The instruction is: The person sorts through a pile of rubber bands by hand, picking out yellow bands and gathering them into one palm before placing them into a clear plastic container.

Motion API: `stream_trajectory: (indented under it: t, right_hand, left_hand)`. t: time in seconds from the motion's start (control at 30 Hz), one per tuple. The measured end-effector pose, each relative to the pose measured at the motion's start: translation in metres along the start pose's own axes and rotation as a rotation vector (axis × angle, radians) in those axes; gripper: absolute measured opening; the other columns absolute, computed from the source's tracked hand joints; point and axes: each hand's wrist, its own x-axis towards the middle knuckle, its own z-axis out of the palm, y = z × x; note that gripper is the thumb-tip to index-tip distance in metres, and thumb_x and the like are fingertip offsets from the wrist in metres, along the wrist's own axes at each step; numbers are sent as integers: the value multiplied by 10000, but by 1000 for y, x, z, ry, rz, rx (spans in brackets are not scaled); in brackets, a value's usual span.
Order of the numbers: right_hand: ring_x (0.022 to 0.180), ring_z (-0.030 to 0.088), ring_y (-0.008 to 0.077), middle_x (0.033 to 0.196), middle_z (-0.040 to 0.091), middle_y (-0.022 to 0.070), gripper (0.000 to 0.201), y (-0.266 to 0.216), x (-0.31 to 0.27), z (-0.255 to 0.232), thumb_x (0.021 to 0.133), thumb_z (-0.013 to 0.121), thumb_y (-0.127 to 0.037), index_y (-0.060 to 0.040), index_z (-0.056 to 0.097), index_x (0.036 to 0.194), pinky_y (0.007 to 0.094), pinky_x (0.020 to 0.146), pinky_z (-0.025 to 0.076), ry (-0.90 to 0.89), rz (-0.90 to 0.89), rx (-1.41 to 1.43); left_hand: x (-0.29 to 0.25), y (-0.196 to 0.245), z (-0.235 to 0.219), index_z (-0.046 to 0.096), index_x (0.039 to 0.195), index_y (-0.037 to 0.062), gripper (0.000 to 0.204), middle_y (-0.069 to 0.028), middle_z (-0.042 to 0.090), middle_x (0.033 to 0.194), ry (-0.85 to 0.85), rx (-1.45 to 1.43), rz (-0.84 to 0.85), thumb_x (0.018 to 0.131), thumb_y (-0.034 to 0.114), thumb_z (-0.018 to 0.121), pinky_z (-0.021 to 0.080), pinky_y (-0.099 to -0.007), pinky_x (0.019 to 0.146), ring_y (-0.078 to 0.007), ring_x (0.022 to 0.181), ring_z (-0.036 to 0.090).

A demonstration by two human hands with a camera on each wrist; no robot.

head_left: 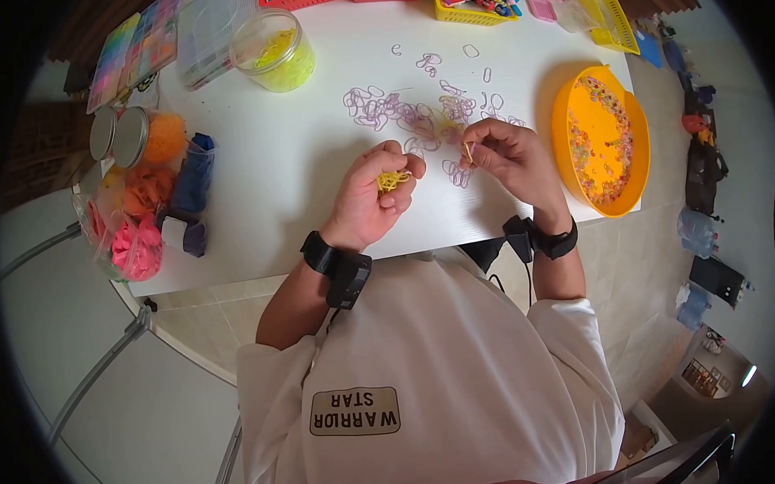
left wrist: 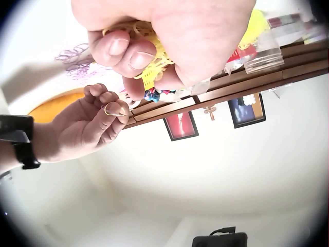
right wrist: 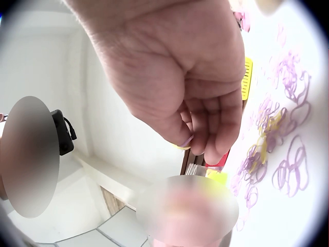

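Note:
My left hand (head_left: 370, 196) holds a bunch of small yellow rubber bands (head_left: 391, 181) in its curled fingers, above the white table. To its right, my right hand (head_left: 512, 156) pinches a yellow rubber band (left wrist: 110, 111) between thumb and fingertips, and a bit of purple shows beside it in the right wrist view. The two hands are apart. Beyond them on the tabletop lie loose purple rubber bands (head_left: 370, 108), spread in a loose heap with a few yellow ones (right wrist: 270, 135) mixed in.
An orange-yellow tray (head_left: 562, 142) of colourful beads stands at the right edge. A clear jar (head_left: 292, 70) of yellow bands is at the back left. Lidded jars (head_left: 130, 137) and bagged bundles crowd the left side. Baskets (head_left: 473, 15) and compartment boxes (head_left: 133, 46) line the back.

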Motion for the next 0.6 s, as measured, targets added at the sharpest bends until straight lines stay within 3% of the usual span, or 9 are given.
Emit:
stream_trajectory:
  t: [0.17,0.27,0.37,0.5,0.6]
  right_hand:
    - [791,623,93,849,647,25,125,4,-4,2,918,606,-20,37,629,1027,250,730,503,44,-24,-5]
    - [748,626,103,828,650,30,145,3,-7,9,892,639,-49,7,639,1026,257,692,501,75,-72,-162]
    - [702,647,168,838,665,65,160,-9,-10,19,865,665,-89,-31,649,1013,286,657,503,89,-110,-423]
    - [722,657,282,889,680,109,141,-7,-14,31,866,668,-122,-52,652,986,335,654,512,92,-191,-554]
    - [731,662,271,886,680,103,143,-8,-17,32,869,670,-123,-53,654,992,331,659,512,85,-190,-506]
  left_hand:
    - [-4,-1,-1,466,837,140,107,29,476,708,-41,96,-5,933,129,512,243,-182,422,-25,470,306]
    - [-4,-2,12,491,914,133,64,48,429,680,-58,137,-28,965,155,522,232,-182,429,-20,481,292]
    - [1,-11,11,510,973,123,84,62,401,675,-99,229,11,999,201,523,223,-185,436,-17,493,279]
    - [3,-19,13,524,974,112,116,68,394,665,-95,408,86,1011,222,524,219,-190,441,-15,502,276]
    - [1,-18,14,527,960,109,116,69,394,659,-87,401,87,1011,214,523,219,-191,444,-16,505,277]
